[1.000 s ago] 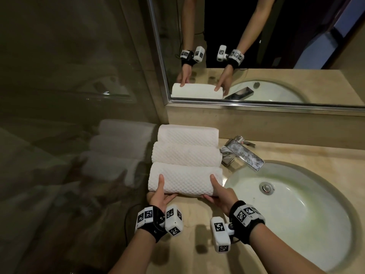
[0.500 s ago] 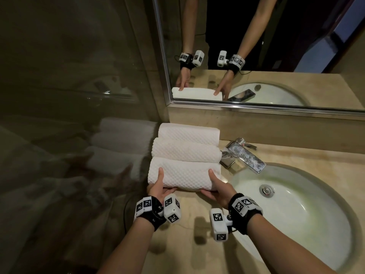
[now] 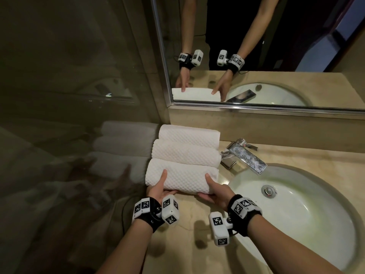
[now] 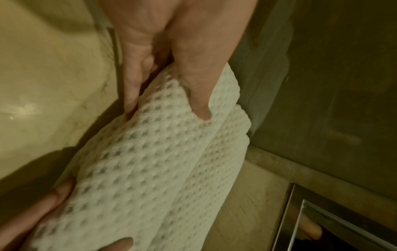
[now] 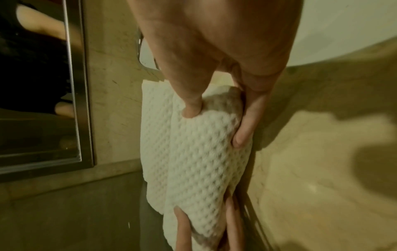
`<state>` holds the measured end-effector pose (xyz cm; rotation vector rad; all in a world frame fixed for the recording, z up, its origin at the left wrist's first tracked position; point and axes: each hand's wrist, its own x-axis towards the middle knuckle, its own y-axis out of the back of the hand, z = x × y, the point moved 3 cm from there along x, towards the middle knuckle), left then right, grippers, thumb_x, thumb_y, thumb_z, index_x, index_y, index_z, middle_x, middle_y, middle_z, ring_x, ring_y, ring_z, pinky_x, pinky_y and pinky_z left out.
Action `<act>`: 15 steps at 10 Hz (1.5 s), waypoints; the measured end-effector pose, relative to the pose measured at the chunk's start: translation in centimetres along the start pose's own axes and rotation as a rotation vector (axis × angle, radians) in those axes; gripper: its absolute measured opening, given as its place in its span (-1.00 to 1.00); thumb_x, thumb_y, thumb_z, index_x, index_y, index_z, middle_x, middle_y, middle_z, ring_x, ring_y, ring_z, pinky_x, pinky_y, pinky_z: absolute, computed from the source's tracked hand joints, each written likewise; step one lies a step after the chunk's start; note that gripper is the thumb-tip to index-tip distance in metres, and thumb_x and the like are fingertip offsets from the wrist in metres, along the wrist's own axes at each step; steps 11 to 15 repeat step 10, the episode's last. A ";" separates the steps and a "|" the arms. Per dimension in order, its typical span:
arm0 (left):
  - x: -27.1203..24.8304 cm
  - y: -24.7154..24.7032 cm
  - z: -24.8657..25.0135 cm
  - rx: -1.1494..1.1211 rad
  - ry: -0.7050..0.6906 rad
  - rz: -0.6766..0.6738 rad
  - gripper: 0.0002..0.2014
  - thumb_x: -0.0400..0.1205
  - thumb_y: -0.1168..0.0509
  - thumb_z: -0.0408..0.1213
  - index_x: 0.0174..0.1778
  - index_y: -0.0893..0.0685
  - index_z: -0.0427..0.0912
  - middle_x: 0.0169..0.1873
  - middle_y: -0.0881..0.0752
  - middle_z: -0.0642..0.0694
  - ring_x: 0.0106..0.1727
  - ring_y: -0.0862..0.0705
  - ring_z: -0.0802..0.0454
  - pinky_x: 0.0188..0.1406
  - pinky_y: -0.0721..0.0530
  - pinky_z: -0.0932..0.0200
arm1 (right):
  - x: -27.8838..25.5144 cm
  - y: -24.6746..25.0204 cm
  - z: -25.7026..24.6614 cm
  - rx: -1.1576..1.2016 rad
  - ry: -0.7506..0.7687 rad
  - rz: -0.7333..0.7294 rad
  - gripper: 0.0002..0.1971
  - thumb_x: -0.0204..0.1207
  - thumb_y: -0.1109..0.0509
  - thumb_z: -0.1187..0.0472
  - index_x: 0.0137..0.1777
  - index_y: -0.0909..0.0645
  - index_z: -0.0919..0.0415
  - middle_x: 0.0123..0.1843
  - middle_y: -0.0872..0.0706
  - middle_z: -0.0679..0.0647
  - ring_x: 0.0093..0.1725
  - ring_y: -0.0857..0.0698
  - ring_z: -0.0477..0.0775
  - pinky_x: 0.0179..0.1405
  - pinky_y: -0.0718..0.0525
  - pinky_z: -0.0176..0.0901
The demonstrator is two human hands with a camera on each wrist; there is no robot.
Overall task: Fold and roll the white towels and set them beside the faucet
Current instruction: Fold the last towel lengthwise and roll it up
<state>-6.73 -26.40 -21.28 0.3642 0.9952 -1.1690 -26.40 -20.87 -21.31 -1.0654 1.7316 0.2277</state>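
Three rolled white towels lie side by side on the beige counter (image 3: 189, 246), left of the chrome faucet (image 3: 245, 155). The far roll (image 3: 189, 134) and middle roll (image 3: 185, 153) lie untouched. My left hand (image 3: 163, 183) grips the left end of the nearest roll (image 3: 183, 177), thumb on top and fingers beneath. My right hand (image 3: 214, 189) grips its right end the same way. In the left wrist view my left hand (image 4: 166, 113) pinches the waffle-textured roll (image 4: 161, 169). In the right wrist view my right hand (image 5: 217, 125) clasps that roll (image 5: 199, 161), which touches the middle roll (image 5: 154, 135).
A white sink basin (image 3: 306, 224) sits to the right of the faucet. The mirror (image 3: 276, 46) stands behind the counter, and a dark glass partition (image 3: 79, 95) borders the rolls on the left. A black cable (image 3: 123, 210) hangs off the counter's left edge.
Both hands have nudged the nearest roll a little back against the middle roll. Their grips on its ends look the same.
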 end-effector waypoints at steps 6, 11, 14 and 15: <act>-0.3 -1.7 0.1 0.012 -0.028 -0.004 -0.31 0.33 -0.61 0.01 0.34 -0.59 -0.15 0.13 -0.76 -0.29 0.08 -0.76 -0.29 0.11 -0.71 -0.35 | -0.1 -0.1 -1.4 0.008 0.069 0.109 -0.33 0.38 -0.63 0.09 0.30 -0.45 0.51 0.21 -0.64 0.44 0.07 -0.75 0.45 -0.49 -0.77 -0.06; -2.9 0.7 -2.2 0.244 0.117 -0.017 -0.15 0.40 -0.52 0.14 0.41 -0.49 -0.43 0.28 -0.62 -0.48 0.10 -0.74 -0.33 -0.14 -0.77 -0.08 | -4.3 3.7 -0.2 -0.084 0.024 -0.025 -0.51 0.50 -0.50 -0.01 0.10 -0.48 0.43 0.10 -0.70 0.40 -0.03 -0.77 0.28 -0.14 -0.83 0.04; -2.9 0.7 -2.2 0.244 0.117 -0.017 -0.15 0.40 -0.52 0.14 0.41 -0.49 -0.43 0.28 -0.62 -0.48 0.10 -0.74 -0.33 -0.14 -0.77 -0.08 | -4.3 3.7 -0.2 -0.084 0.024 -0.025 -0.51 0.50 -0.50 -0.01 0.10 -0.48 0.43 0.10 -0.70 0.40 -0.03 -0.77 0.28 -0.14 -0.83 0.04; -2.9 0.7 -2.2 0.244 0.117 -0.017 -0.15 0.40 -0.52 0.14 0.41 -0.49 -0.43 0.28 -0.62 -0.48 0.10 -0.74 -0.33 -0.14 -0.77 -0.08 | -4.3 3.7 -0.2 -0.084 0.024 -0.025 -0.51 0.50 -0.50 -0.01 0.10 -0.48 0.43 0.10 -0.70 0.40 -0.03 -0.77 0.28 -0.14 -0.83 0.04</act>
